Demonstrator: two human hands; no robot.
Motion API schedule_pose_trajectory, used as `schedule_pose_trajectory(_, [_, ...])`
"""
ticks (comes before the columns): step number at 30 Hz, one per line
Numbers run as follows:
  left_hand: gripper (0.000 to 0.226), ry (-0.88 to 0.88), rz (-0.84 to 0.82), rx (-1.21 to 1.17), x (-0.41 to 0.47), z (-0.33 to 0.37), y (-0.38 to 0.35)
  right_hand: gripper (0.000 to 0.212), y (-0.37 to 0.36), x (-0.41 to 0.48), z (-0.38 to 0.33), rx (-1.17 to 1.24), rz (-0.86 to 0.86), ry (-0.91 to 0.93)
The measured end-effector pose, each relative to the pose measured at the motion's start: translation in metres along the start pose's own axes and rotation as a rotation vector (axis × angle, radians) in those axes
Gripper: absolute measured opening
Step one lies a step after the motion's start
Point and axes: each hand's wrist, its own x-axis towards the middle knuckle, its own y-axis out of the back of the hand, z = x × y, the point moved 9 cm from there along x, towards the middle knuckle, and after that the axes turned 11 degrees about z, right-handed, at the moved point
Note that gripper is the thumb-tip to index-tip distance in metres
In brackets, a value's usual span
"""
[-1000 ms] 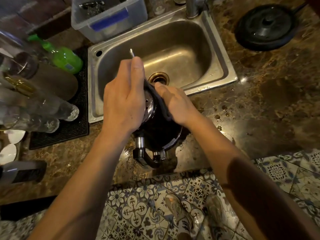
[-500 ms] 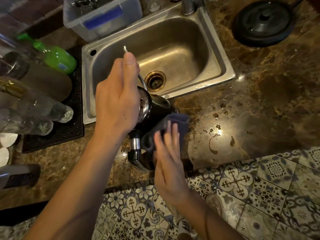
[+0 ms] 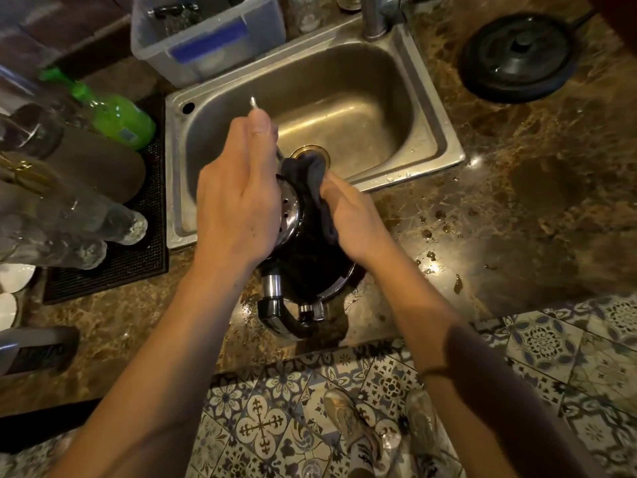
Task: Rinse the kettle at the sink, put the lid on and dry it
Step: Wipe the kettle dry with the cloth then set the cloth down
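Right hand [image 3: 355,219] with dark cloth [image 3: 310,188] moved from kettle's [image 3: 303,267] counter-edge side up to its sink-side top. Now pressed beside lid.

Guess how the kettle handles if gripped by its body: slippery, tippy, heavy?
Likely slippery: the kettle has a glossy black body and droplets lie on the counter. Probably tip-prone: it sits tilted at the counter edge, the left hand steadying it while the right hand presses the cloth on it. The curved handle looks the safer grip.
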Motion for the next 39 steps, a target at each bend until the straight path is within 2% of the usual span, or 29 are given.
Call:
schedule_pose_trajectory(7, [0.066,-0.022,-0.001,0.047,-0.002,0.005,0.000,0.048,-0.004,-0.111,0.054,0.162,0.276,-0.065])
schedule_pose_trajectory(11, [0.068,-0.063,-0.029,0.101,-0.003,0.010,0.000,0.062,-0.025,-0.179,0.015,0.180,0.274,0.143])
schedule_pose_trajectory(15, [0.064,-0.055,-0.083,0.096,-0.003,0.006,-0.004,0.046,-0.010,-0.175,0.020,0.389,0.239,-0.172])
schedule_pose_trajectory(18, [0.058,-0.073,-0.112,0.107,-0.004,0.004,-0.006,0.035,0.006,-0.160,0.003,0.702,0.200,-0.339])
schedule_pose_trajectory(20, [0.060,-0.078,-0.110,0.088,-0.004,0.007,-0.003,0.035,0.016,-0.151,-0.020,0.965,0.169,-0.408])
schedule_pose_trajectory(22, [0.063,-0.063,-0.115,0.039,-0.003,0.010,0.001,0.047,0.027,-0.146,-0.047,1.092,0.129,-0.414])
schedule_pose_trajectory(25, [0.059,-0.040,-0.123,-0.032,-0.008,0.017,0.009,0.048,0.044,-0.147,-0.072,1.125,0.119,-0.430])
schedule_pose_trajectory(28, [0.051,-0.066,-0.112,-0.104,-0.014,0.036,0.020,0.052,0.061,-0.151,-0.100,1.100,0.071,-0.362])
schedule_pose_trajectory(32, [0.051,0.158,-0.163,-0.468,-0.030,0.065,0.034,0.066,0.071,-0.160,-0.140,1.025,-0.064,-0.292])
schedule_pose_trajectory(36, [0.052,0.352,-0.411,-0.822,-0.065,0.094,0.037,0.043,0.080,-0.169,-0.164,0.947,-0.139,-0.263])
schedule_pose_trajectory(39, [0.053,0.333,-0.447,-0.828,-0.077,0.109,0.051,0.034,0.087,-0.179,-0.173,0.899,-0.173,-0.280])
